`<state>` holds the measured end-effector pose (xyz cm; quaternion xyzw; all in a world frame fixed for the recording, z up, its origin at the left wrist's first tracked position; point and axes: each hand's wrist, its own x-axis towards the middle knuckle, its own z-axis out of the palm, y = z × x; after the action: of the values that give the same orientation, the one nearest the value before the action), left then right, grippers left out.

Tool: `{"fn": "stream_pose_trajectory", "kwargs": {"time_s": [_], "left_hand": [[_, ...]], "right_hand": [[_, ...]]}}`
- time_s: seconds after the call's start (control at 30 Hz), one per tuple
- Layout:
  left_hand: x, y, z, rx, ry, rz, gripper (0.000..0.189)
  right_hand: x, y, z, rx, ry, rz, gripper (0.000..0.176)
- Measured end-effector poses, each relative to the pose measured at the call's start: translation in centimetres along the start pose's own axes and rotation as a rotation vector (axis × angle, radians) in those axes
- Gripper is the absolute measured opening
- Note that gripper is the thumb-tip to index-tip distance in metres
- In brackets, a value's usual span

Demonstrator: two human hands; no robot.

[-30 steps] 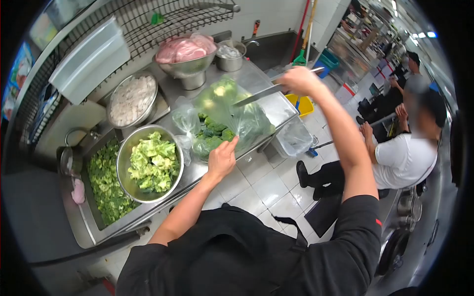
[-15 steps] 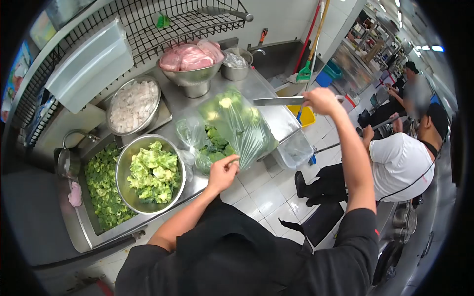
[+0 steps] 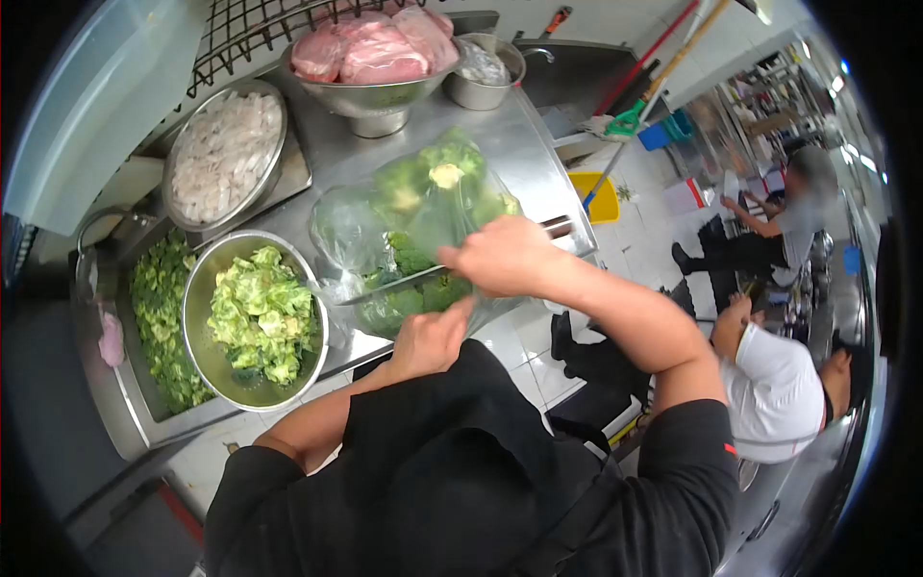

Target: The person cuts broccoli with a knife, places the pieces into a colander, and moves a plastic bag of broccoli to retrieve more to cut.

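My right hand [image 3: 505, 258] grips a knife, whose blade [image 3: 399, 281] points left across a clear plastic bag [image 3: 358, 231] of broccoli [image 3: 444, 175]. At the bag's near edge, my left hand [image 3: 433, 337] is closed with the fingertips on the plastic, close below the blade. The bag lies on the steel counter [image 3: 332, 159]. Left of it, a round steel bowl [image 3: 194, 332] holds cut pale-green broccoli pieces [image 3: 264, 313]. More cut broccoli [image 3: 163, 317] fills the sink behind and left of that bowl.
A bowl of pale, whitish pieces [image 3: 223, 159] stands at the back left. Raw meat [image 3: 385, 48] sits in a steel colander beside a small pot [image 3: 486, 82]. Two people, one in a white shirt [image 3: 779, 394], are at the right. A yellow bucket [image 3: 596, 197] stands on the floor.
My right hand has brought the knife down and left, from raised at the right to over the bag. The camera view has shifted. The person in white is now bent lower.
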<state>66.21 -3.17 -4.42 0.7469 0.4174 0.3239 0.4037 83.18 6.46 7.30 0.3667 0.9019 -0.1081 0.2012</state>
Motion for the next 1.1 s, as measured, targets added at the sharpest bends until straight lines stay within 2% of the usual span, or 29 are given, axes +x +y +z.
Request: {"fn": "stream_pose_trajectory", "kwargs": {"time_s": [0.03,0.07,0.1,0.13,0.17,0.23,0.27,0.3,0.37,0.4,0.47,0.5,0.53,0.57,0.63,0.7,0.77,0.8,0.83,0.9,0.93,1.0,1.03,1.1], "left_hand": [[-0.2,0.3,0.1,0.011,0.021,-0.017,0.032],[-0.4,0.8,0.2,0.070,0.013,0.064,0.033],[-0.5,1.2,0.4,0.132,0.006,0.144,0.033],[-0.3,1.2,0.8,0.104,0.081,0.126,0.030],[-0.1,1.2,1.4,0.119,0.117,0.114,0.030],[0.2,2.0,2.4,-0.040,0.179,0.145,0.025],[-0.1,3.0,2.5,-0.105,0.041,0.025,0.018],[0.2,3.5,3.6,-0.093,0.072,0.012,0.018],[0.2,4.8,5.8,-0.073,0.073,0.068,0.012],[0.4,5.6,6.4,-0.152,0.054,-0.023,0.007],[0.4,6.5,6.4,-0.079,0.051,-0.078,0.007],[0.1,7.0,6.4,-0.029,0.042,-0.104,0.007],[-0.3,7.0,6.7,-0.037,0.128,-0.114,0.004],[-0.7,7.1,6.8,-0.021,0.144,-0.119,0.004],[-2.0,7.5,7.0,-0.025,0.114,-0.168,0.007],[-3.2,6.2,8.3,0.041,0.089,-0.177,0.013],[-4.8,2.7,10.5,-0.168,0.322,-0.486,0.022],[-5.4,0.6,11.6,-0.210,0.546,-0.664,0.028],[-3.9,2.3,11.0,-0.201,0.544,-0.662,0.028],[-0.1,5.1,9.9,0.172,0.771,-0.591,0.051],[1.2,4.9,9.5,0.181,0.768,-0.588,0.051],[3.3,4.7,8.8,0.788,0.279,-0.358,0.083],[4.2,4.7,8.8,0.795,0.278,-0.357,0.083],[6.0,4.8,9.2,0.636,0.068,-0.583,0.090]], "right_hand": [[-1.3,1.5,-0.1,-0.065,-0.047,0.023,0.024],[-3.1,4.2,0.4,-0.115,-0.104,-0.003,0.025],[-5.4,6.5,-0.2,-0.199,-0.212,0.082,0.023],[-7.6,9.7,0.5,-0.113,-0.201,0.109,0.018],[-9.5,11.5,-0.2,-0.082,-0.185,0.188,0.018],[-11.3,13.4,-0.5,-0.112,-0.129,0.152,0.020],[-11.5,13.5,-0.1,-0.100,-0.053,0.144,0.022],[-11.4,13.5,0.3,-0.082,0.028,0.137,0.024],[-9.3,12.1,2.8,0.012,0.168,0.016,0.023],[-7.8,11.4,4.5,0.031,0.212,-0.020,0.023],[-6.6,11.9,8.2,0.073,0.265,-0.072,0.022],[-6.7,12.7,10.0,0.122,0.300,-0.022,0.023],[-6.9,13.7,11.2,0.162,0.337,0.028,0.025],[-7.8,14.9,12.1,0.160,0.348,0.008,0.025],[-11.0,17.2,14.6,0.226,0.321,0.131,0.026],[-12.9,19.4,17.1,0.273,0.295,0.150,0.028],[-13.9,19.4,19.2,0.326,0.267,0.183,0.029],[-14.1,19.1,20.1,0.415,0.331,0.187,0.030],[-14.3,18.7,20.7,0.505,0.388,0.194,0.031],[-14.2,17.0,21.5,0.615,0.404,0.207,0.031],[-14.1,16.1,21.8,0.709,0.450,0.217,0.030],[-13.7,13.8,21.0,0.818,0.521,0.227,0.027],[-13.4,12.9,20.3,0.822,0.526,0.224,0.027],[-12.4,11.5,19.1,0.756,0.554,0.198,0.025]]}}
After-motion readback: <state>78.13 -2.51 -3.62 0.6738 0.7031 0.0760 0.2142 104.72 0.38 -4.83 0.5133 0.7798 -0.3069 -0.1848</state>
